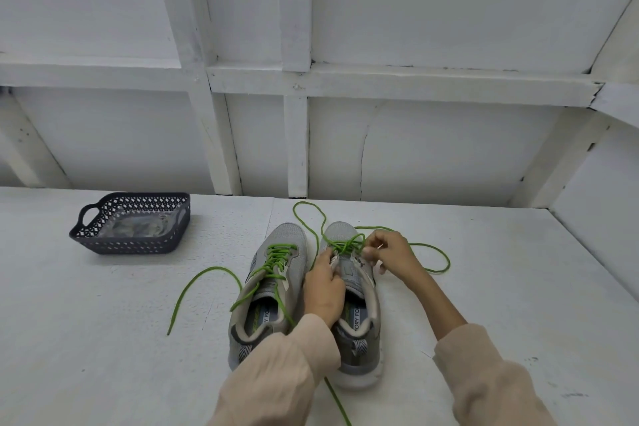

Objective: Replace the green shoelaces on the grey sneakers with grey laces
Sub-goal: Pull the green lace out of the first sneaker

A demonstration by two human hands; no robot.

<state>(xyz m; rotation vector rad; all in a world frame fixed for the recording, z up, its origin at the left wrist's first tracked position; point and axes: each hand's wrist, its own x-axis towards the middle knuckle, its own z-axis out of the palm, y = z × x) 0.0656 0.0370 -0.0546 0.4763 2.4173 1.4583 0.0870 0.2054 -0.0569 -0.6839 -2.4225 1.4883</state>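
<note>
Pinched in right hand [390, 252] fingertips: bright green cord lace [345, 244], upper rows already unthreaded, slack loops strewn over white table [103, 339]. Gripped by left hand [323, 287]: eyelet edge of right-side grey mesh sneaker [361, 361]. Judged mid-unlacing, first shoe. Needed next: drawing the last crossings out through the lowest eyelets. Seen alongside: left-side grey mesh sneaker [287, 235], fully laced in green. Noted farther left: dark latticed plastic basket [131, 245] with clear packet [135, 226] inside, contents unclear, possibly grey laces.

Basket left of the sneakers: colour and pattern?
Dark blue-grey basket, walls pierced in a diamond lattice. The head view shows it best.
</note>
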